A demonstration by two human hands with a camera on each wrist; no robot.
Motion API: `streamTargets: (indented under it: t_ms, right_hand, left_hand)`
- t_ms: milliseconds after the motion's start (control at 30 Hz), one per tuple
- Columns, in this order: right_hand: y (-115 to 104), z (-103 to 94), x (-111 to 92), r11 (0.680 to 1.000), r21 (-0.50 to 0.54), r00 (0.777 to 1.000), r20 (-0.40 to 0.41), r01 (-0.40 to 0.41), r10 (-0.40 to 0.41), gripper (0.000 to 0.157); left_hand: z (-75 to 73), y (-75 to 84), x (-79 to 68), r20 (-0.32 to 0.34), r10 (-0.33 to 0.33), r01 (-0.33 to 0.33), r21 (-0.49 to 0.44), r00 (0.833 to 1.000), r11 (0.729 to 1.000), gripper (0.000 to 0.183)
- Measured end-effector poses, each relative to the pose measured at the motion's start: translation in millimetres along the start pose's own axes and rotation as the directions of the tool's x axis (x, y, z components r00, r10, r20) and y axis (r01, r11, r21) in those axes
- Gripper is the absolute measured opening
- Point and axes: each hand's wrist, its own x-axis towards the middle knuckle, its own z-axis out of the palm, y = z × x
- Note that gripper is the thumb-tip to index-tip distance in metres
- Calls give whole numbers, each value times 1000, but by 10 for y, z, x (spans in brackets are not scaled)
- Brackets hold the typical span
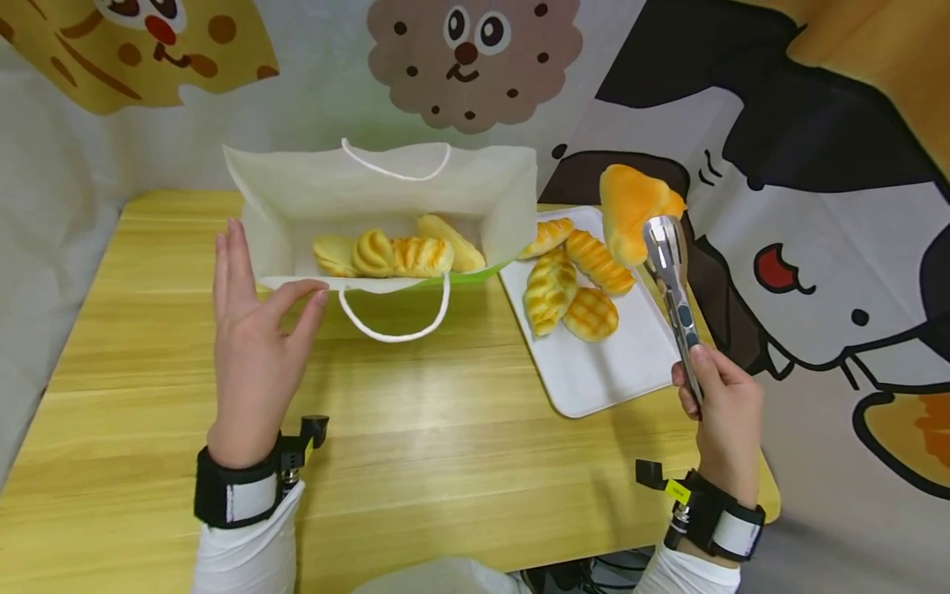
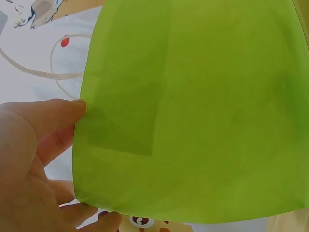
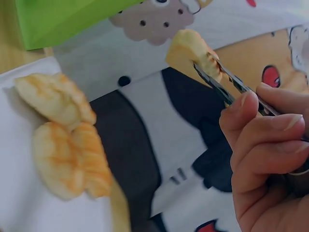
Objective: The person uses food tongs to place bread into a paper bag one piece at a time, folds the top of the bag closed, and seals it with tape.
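Observation:
My right hand grips a pair of metal tongs, whose tips clamp a golden bread roll above the far right of the tray. In the right wrist view the bread sits between the tong tips, up in the air. With thumb and index finger my left hand pinches the near left rim of a paper bag, white inside and green outside. Several breads lie inside the open bag. The green side fills most of the left wrist view.
A white tray right of the bag carries several breads, braided and scored. White cord handles hang at the bag's near and far rims. Cartoon-printed cloth stands behind and to the right of the wooden table.

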Motion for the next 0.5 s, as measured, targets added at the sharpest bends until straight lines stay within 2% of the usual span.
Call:
streamTargets:
  t_ms: [100,333,500]
  right_hand:
    - [-152,-34,-23,999,-29,998,50,27,-25,32]
    - [-513,-68,-74,988,-94,988,108,124,-114,33]
    - [-738,-71,-62,958,-196,957,241,212,-162,30]
  left_hand:
    - [-3,-9,0,4,-6,6,8,1000,1000,15]
    - [12,-30,13,-11,-7,6,-18,1000,1000,16]
    - [19,-44,24,-21,-1,0,-28,1000,1000,16]
